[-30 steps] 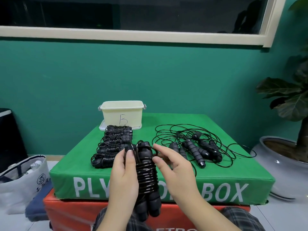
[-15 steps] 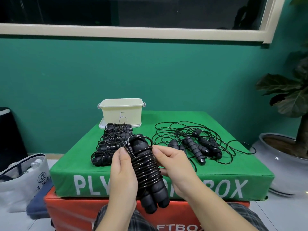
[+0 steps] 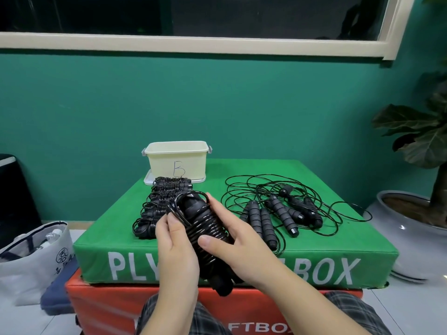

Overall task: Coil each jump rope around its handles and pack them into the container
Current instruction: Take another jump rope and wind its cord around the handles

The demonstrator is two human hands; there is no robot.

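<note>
I hold a coiled black jump rope (image 3: 205,228) upright and tilted in front of me, its cord wound round both handles. My left hand (image 3: 175,247) grips its left side, with the thumb near the loose loop at the top. My right hand (image 3: 232,240) wraps round its right side. Behind it, several coiled ropes (image 3: 162,204) lie in a row on the green box. Loose uncoiled ropes (image 3: 283,211) with black foam handles are tangled to the right. A cream container (image 3: 177,163) marked B stands on its lid at the back.
The green plyo box (image 3: 314,267) sits on an orange box (image 3: 101,308). A white bag (image 3: 31,257) lies on the floor at the left. At the right stands a potted plant in a grey pot (image 3: 406,240). My plaid-clad knees show at the bottom.
The coiled rope has tilted with its top leaning left. My right hand slid round its side so the thumb now lies across the coils. My left hand still holds it.
</note>
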